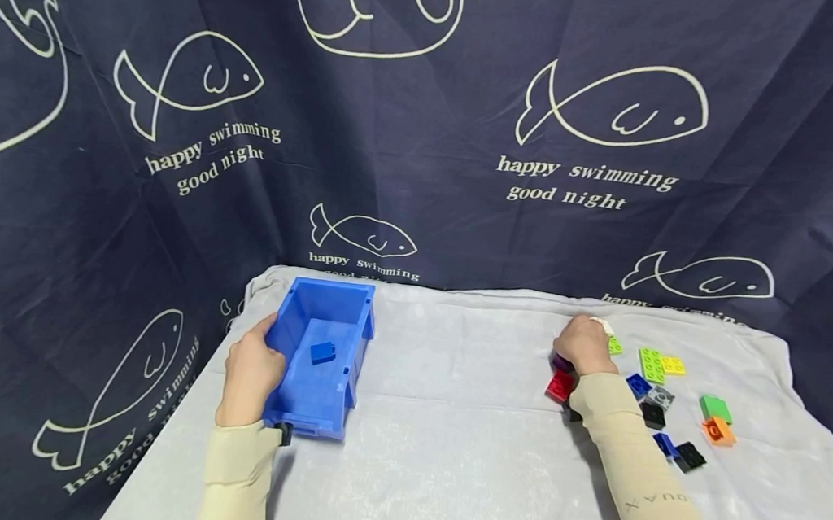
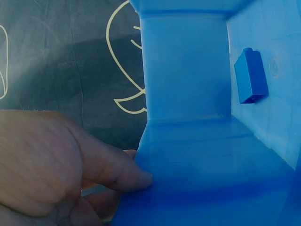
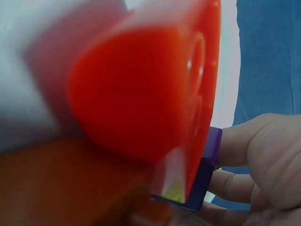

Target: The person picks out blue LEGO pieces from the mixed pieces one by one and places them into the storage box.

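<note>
My left hand (image 1: 252, 371) grips the left wall of a blue plastic bin (image 1: 309, 427). In the left wrist view its thumb lies on the inner side of the wall, with other fingers outside. A single blue toy brick (image 2: 251, 77) lies on the bin's floor. At the far right of the table, my right hand (image 1: 586, 344) pinches a purple toy brick (image 3: 200, 183), mostly hidden by the hand in the head view. Just in front of it lies a red brick (image 1: 560, 386), large and blurred in the right wrist view.
Right of my right hand, loose bricks are scattered: light green (image 1: 650, 365), yellow (image 1: 673, 366), grey (image 1: 661, 400), green (image 1: 716, 408), orange (image 1: 719, 432), black (image 1: 691, 457) and blue (image 1: 665, 444). A white cloth (image 1: 436, 474) covers the table. Behind it hangs a dark blue curtain (image 1: 453, 173).
</note>
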`<state>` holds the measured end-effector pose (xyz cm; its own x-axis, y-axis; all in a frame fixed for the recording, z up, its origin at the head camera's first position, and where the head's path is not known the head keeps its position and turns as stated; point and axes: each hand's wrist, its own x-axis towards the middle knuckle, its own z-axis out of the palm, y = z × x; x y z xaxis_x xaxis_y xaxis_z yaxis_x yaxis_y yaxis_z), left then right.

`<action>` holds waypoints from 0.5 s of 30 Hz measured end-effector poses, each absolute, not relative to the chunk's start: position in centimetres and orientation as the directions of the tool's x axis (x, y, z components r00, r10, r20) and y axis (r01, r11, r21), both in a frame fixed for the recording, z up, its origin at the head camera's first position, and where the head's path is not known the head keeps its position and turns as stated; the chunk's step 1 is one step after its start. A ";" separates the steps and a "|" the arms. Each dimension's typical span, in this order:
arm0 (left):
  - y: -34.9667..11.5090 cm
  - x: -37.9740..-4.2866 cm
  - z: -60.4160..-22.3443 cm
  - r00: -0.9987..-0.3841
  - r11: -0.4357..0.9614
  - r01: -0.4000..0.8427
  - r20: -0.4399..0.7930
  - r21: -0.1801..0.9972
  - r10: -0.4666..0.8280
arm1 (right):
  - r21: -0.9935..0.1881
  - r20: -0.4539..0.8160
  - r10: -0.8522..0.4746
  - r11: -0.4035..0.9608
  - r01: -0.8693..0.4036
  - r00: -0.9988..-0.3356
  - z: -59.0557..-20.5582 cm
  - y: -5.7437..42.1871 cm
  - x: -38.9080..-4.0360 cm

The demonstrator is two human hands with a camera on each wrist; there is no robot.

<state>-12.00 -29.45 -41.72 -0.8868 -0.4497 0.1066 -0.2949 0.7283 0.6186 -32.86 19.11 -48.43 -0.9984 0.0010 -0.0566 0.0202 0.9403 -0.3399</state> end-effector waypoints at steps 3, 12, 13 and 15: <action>-29.5 -12.0 -41.7 -0.888 0.727 -0.299 0.099 0.618 -0.450 | -0.349 -0.066 0.006 0.937 0.029 -0.998 -48.3 19.1 -32.9; -29.5 -11.9 -41.5 -0.887 0.716 -0.307 0.085 0.627 -0.455 | -0.383 -0.066 0.009 0.923 0.034 -0.998 -47.9 19.1 -32.3; -29.5 -11.9 -41.6 -0.886 0.715 -0.306 0.086 0.628 -0.455 | -0.393 -0.062 0.013 0.919 0.037 -0.998 -47.9 19.1 -32.2; -29.5 -11.9 -41.6 -0.886 0.716 -0.304 0.088 0.629 -0.454 | -0.416 -0.056 0.020 0.908 0.042 -0.998 -47.8 19.2 -32.1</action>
<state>-11.89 -29.48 -41.59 -0.8864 -0.4544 0.0884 -0.3043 0.7158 0.6285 -32.09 19.16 -47.82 -0.9982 0.0201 -0.0564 0.0418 0.9085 -0.4159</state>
